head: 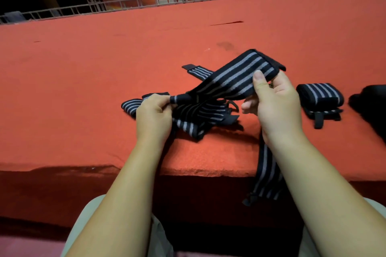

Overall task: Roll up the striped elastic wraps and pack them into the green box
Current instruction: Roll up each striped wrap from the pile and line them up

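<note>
Head | black-grey striped wrap (229, 78) (taut) | left hand (153, 115) pinches rolled end | right hand (275, 102) grips far end

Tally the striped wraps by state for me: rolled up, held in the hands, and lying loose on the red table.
Rolled up: 1 plainly, the rolled wrap at the right.
Held: 1, the held wrap pinched between left hand and right hand.
Loose: at least 2, in the tangled pile; exact number unclear.
Total: at least 4.
</note>
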### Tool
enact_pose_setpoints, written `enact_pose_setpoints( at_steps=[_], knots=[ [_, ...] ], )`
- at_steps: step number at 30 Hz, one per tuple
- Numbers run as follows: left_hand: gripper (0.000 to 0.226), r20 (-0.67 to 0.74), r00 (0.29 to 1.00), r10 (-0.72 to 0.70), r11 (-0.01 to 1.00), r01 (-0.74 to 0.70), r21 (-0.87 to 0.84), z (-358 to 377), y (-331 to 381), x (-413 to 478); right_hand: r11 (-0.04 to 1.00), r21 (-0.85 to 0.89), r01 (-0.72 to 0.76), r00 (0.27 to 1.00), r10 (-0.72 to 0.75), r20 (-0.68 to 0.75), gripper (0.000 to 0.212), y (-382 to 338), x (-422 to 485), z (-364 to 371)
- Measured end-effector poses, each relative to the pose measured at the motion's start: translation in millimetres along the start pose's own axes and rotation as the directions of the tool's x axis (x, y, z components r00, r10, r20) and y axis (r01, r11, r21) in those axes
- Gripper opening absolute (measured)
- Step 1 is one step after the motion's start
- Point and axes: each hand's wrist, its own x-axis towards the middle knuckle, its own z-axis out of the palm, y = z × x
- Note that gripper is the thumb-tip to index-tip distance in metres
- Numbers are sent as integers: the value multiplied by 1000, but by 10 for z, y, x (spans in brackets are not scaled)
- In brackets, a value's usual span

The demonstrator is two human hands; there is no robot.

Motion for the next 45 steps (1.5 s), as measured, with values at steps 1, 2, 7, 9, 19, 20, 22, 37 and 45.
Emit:
enact_pose_setpoints(
  at_steps=[1, 2, 7, 9, 19, 20, 22, 37, 45],
  knots=[
    [28, -21, 1000, 17, 999, -17, 31, -19, -20, 28, 1000, 9, -3, 1000, 3, -17, 8, -9, 23, -25],
    [28, -50, 998, 26, 996, -21, 83, -47, -32, 55, 1000, 11, -3, 999, 3, -32, 8, -11, 47, -52],
    [20, -177, 970, -164, 944, 206, 259, -214, -167, 205, 1000, -28, -13, 996, 11, -86, 27, 68, 129, -170],
    [29, -175, 953, -248, 928, 285, 239, -240, -252, 221, 999, -35, -17, 995, 14, -97, 30, 100, 147, -204],
    [56, -43, 919, 391, 887, -364, 283, -179, 283, -15, 995, -7, -96, 987, 94, -132, 34, 175, 196, -217],
    [55, 136, 894, 427, 858, -448, 252, -101, 313, -51, 995, 9, -99, 987, 99, -125, 36, 174, 191, -205],
    [53, 320, 871, 372, 845, -461, 271, 71, 259, -123, 994, 50, -98, 987, 103, -123, 39, 164, 174, -186],
    [30, 178, 984, -14, 848, -83, 524, 225, -219, 175, 992, 125, 23, 950, 17, -312, 32, 58, 216, -322],
    [34, 132, 970, -205, 772, 77, 630, 169, -396, 297, 984, 137, 112, 910, -47, -412, 27, -73, 343, -545]
  ],
)
